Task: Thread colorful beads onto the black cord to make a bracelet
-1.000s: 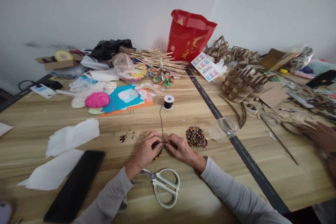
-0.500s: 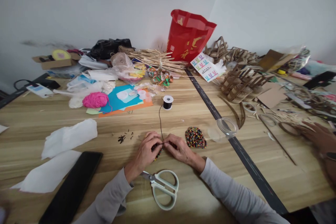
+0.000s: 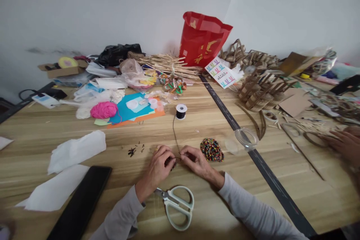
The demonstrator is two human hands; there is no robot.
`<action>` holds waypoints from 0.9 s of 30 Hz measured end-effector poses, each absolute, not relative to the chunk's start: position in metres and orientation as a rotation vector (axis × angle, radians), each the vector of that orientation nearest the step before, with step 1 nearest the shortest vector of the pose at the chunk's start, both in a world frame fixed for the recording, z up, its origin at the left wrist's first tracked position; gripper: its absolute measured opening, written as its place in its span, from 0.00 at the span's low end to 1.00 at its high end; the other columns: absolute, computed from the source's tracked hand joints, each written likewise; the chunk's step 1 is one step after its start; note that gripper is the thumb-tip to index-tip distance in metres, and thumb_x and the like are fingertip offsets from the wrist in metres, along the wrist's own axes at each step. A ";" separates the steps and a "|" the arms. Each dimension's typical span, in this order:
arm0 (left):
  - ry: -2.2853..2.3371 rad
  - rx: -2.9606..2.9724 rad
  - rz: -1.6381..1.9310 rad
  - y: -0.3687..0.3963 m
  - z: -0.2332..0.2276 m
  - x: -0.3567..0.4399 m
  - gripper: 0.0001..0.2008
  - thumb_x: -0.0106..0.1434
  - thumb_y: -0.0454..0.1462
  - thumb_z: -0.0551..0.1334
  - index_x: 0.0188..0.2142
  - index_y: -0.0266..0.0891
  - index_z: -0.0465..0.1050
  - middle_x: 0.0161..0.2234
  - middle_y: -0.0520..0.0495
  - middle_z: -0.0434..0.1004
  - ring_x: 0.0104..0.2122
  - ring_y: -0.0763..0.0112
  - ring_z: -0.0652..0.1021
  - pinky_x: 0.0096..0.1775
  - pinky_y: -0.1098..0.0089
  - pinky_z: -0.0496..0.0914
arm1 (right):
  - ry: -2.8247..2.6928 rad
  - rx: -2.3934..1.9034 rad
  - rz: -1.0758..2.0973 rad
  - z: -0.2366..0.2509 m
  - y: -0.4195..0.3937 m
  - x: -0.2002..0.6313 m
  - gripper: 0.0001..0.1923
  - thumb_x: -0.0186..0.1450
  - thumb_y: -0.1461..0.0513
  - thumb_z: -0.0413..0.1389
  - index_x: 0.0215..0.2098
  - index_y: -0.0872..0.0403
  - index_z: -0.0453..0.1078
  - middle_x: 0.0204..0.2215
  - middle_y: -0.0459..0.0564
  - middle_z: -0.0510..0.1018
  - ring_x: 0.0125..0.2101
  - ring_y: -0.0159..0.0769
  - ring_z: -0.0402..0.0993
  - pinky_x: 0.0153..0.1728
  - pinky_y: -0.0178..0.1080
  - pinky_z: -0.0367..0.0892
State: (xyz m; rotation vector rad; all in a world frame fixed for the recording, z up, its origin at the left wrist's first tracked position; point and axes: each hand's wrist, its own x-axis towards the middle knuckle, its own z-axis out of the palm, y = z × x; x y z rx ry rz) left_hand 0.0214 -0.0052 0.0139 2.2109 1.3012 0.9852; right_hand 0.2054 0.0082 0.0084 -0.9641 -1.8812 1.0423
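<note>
Left grip [image 3: 159, 165], right grip [image 3: 195, 161], black cord [image 3: 177, 158] between

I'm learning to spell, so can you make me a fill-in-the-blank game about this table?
The cord on the spool is coloured ____.
The bead pile lies beside the person's ____ hand.
The ball of yarn beside the blue sheet is ____.
The tall bag is ____.

Missing words: black; right; pink; red.
</note>
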 end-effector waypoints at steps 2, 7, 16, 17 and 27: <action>1.327 2.194 0.975 -0.003 0.014 0.020 0.06 0.56 0.28 0.59 0.26 0.39 0.70 0.31 0.46 0.72 0.36 0.62 0.71 0.39 0.62 0.68 | -1.894 -0.937 1.061 0.010 0.007 0.207 0.13 0.66 0.55 0.51 0.30 0.56 0.66 0.22 0.45 0.67 0.22 0.29 0.60 0.23 0.31 0.57; 1.266 2.072 0.983 -0.002 0.016 0.016 0.07 0.57 0.28 0.58 0.25 0.38 0.69 0.28 0.47 0.75 0.34 0.64 0.74 0.39 0.64 0.68 | -1.935 -0.784 1.052 0.026 0.006 0.212 0.14 0.65 0.55 0.53 0.28 0.56 0.66 0.29 0.51 0.71 0.32 0.35 0.68 0.34 0.36 0.63; 1.200 1.685 0.855 -0.013 0.046 0.016 0.05 0.56 0.35 0.60 0.24 0.38 0.68 0.22 0.50 0.76 0.24 0.71 0.75 0.29 0.73 0.69 | -1.804 -0.904 1.522 0.055 -0.006 0.226 0.14 0.63 0.53 0.55 0.30 0.57 0.68 0.25 0.49 0.74 0.26 0.31 0.69 0.29 0.33 0.65; 1.169 1.615 0.836 -0.013 0.049 0.017 0.06 0.56 0.36 0.60 0.24 0.38 0.67 0.22 0.50 0.76 0.24 0.71 0.76 0.28 0.73 0.69 | -1.772 -0.898 1.560 0.058 -0.007 0.229 0.14 0.63 0.54 0.55 0.29 0.57 0.68 0.25 0.49 0.74 0.26 0.31 0.70 0.29 0.33 0.65; 1.242 1.725 0.486 -0.006 0.036 0.034 0.04 0.57 0.31 0.56 0.26 0.38 0.65 0.21 0.50 0.72 0.24 0.69 0.75 0.28 0.71 0.66 | -1.776 -0.959 1.814 0.045 0.007 0.232 0.12 0.61 0.56 0.58 0.32 0.59 0.68 0.21 0.45 0.71 0.20 0.27 0.67 0.24 0.30 0.64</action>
